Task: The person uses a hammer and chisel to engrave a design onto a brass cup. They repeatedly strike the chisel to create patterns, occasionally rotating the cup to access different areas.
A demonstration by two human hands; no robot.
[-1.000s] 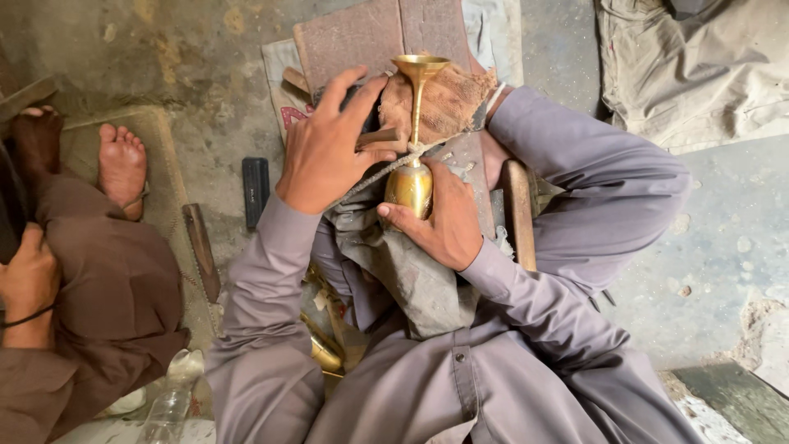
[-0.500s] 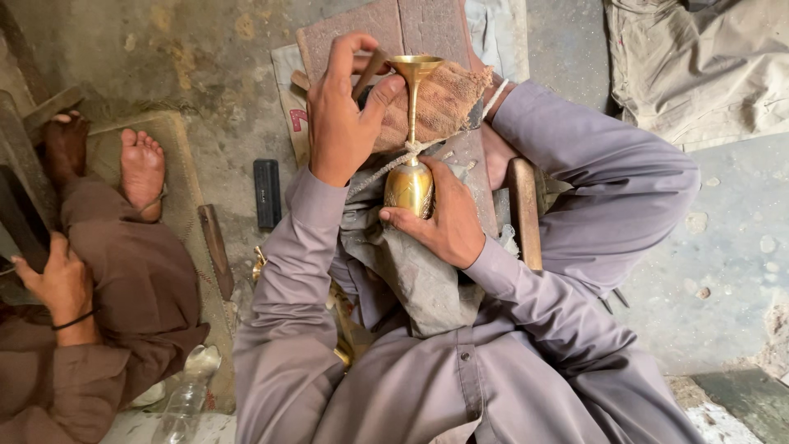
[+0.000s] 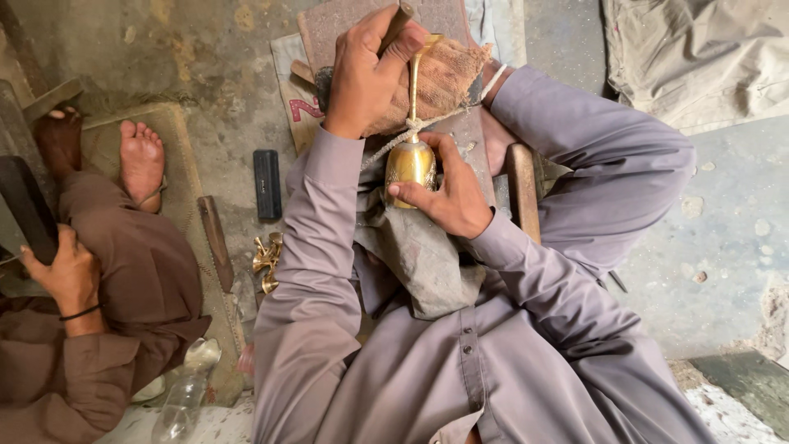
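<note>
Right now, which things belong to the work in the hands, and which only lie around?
In use:
left hand
tool
right hand
brass goblet
cloth

Lying about:
black block
brass pieces
plastic bottle

We spot one piece of printed packaging: a flattened, pale tan cardboard sheet with red printed marks (image 3: 292, 103), lying on the grey floor and tucked partly under the reddish-brown board just above the lilac sleeve. Only its left strip shows; the rest is covered. Over on the left, a seated person in brown grips a flat black rectangular slab (image 3: 26, 205); whether that is a screen, we cannot tell. We see no signs or labels.
</note>
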